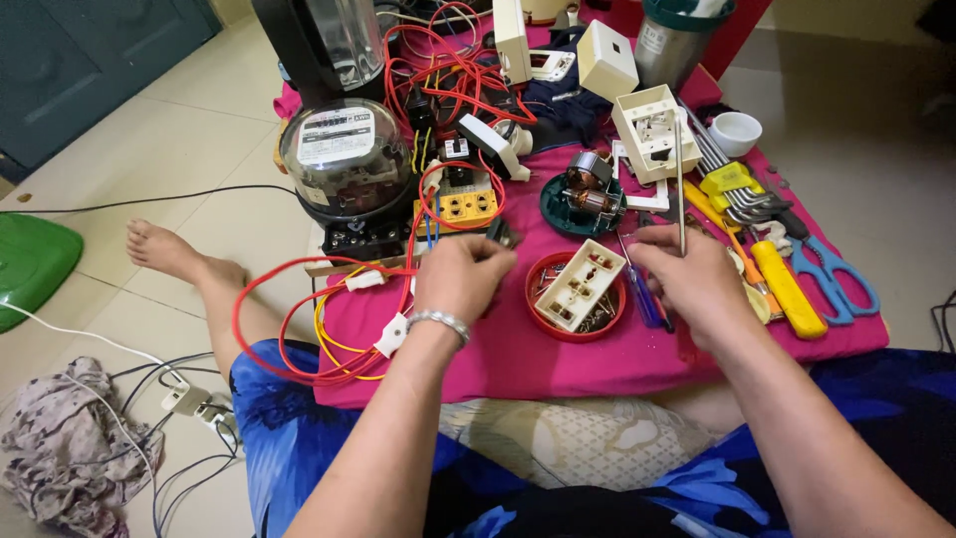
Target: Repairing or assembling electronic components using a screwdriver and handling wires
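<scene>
While a pink cloth covers the low bench across the seated person's lap, electrical parts crowd nearly all of it. Biggest is the glass-domed electricity meter at the rear left, with loops of red wire trailing off the cloth's left edge. Behind the centre stand white socket boxes, and a set of hex keys, blue-handled scissors and a yellow-handled tool lie to the right. At centre front, a red dish of screws holds a cream socket insert, between the two hands.

The left hand, a silver bracelet on its wrist, is curled with fingers closed on a small dark part just beside the yellow terminal block; what the part is cannot be told. The right hand pinches a thin metal rod, held upright, its fingers tight around the lower end.

Doing this well seems to call for a steady left grip, with the rod's tip guided slowly and the loose screws kept in the dish.
</scene>
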